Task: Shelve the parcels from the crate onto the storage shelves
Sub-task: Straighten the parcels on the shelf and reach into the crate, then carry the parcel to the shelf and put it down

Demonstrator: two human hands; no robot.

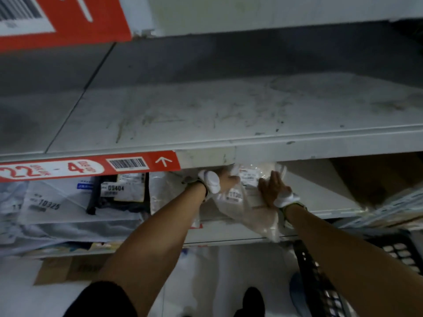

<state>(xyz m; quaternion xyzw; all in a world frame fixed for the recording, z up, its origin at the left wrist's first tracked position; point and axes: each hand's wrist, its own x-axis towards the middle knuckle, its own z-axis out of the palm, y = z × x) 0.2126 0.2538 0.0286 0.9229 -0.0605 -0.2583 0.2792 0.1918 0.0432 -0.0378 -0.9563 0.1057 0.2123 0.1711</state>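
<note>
We are gripping the parcel (240, 211) by its upper edge, left hand (226, 179) fingers (234, 178) curled round it; right hand (271, 191) fingers (274, 178) are pressing flat on its face, above the shelf (320, 200).

Matt, scuffed painted metal for the shelf (229, 110); thin, glossy, crinkled clear plastic for the parcel (247, 213), with a paper label (248, 177); smooth red printed strip (91, 167); dull grey plastic mailers (57, 202); hard black plastic crate (320, 282); matt brown cardboard box (68, 268)

Looking dim and soft, blurring print throughout. Bending shelf (229, 110) edges near the corners, darkening toward the back.
</note>
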